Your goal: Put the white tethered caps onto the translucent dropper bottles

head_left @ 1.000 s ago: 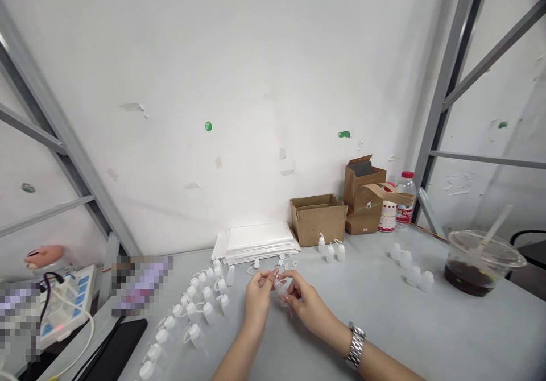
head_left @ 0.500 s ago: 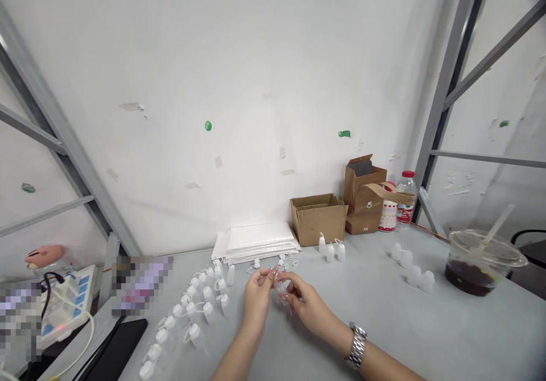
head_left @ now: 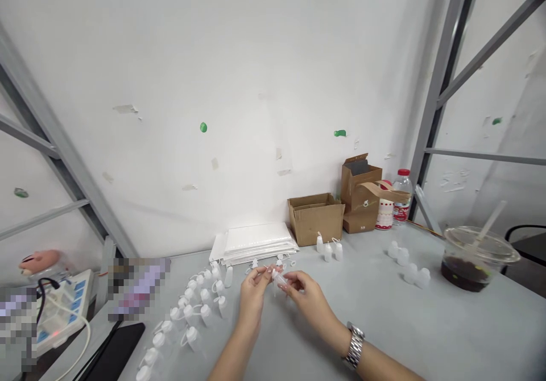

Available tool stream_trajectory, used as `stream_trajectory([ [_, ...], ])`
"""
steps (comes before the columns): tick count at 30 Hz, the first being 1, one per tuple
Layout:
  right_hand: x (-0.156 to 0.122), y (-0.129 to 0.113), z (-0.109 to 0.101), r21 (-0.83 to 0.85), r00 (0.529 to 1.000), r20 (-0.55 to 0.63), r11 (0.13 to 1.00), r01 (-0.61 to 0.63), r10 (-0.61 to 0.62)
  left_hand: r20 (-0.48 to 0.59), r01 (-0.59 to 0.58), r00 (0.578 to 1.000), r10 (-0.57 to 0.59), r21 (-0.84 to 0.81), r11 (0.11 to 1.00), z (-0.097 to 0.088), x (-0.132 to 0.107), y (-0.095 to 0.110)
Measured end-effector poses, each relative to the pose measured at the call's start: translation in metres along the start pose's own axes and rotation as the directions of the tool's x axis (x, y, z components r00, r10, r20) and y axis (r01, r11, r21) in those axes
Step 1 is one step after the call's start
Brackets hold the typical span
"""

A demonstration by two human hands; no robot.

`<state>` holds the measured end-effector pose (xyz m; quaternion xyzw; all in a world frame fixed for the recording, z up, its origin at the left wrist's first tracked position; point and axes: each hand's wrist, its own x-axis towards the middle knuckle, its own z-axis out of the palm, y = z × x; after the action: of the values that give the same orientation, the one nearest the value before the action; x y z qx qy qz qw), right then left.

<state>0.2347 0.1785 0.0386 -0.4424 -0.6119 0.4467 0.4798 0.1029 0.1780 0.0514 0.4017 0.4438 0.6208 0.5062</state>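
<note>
Both my hands meet above the grey table [head_left: 384,324], just in front of a stack of white sheets [head_left: 258,240]. My right hand [head_left: 309,300], with a metal watch on the wrist, holds a small clear dropper bottle [head_left: 279,279] tilted towards the left. My left hand [head_left: 252,297] pinches a small part at the bottle's tip; what that part is, I cannot tell. Several small white capped bottles [head_left: 200,307] stand in rows left of my hands.
An open cardboard box [head_left: 316,217] and a brown paper bag [head_left: 362,193] stand at the wall, with three little bottles [head_left: 327,248] before them. More white bottles [head_left: 409,264] and a lidded cup of dark drink [head_left: 473,256] are at the right. A power strip [head_left: 60,307] lies at the left.
My hands and the bottle have shifted slightly up and away from me. The view has tilted a little.
</note>
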Motion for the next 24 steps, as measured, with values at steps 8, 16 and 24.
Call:
stream_trajectory([
  [8,-0.0029,0.002,-0.0006,-0.11,0.998,-0.03,0.992,0.059,-0.063,-0.023,-0.022,0.999,0.023,0.069,0.997,-0.0011,-0.0001,0.0007],
  [16,0.0025,-0.001,-0.0019,0.251,0.981,0.116,0.951,-0.18,0.155,0.063,-0.017,0.998,0.012,0.082,0.997,0.0011,-0.0011,0.0051],
  [24,0.0016,-0.0073,-0.0044,0.432,0.961,0.148,0.858,-0.277,0.235,0.022,-0.018,1.0,0.017,0.066,0.998,0.0006,-0.0006,0.0037],
])
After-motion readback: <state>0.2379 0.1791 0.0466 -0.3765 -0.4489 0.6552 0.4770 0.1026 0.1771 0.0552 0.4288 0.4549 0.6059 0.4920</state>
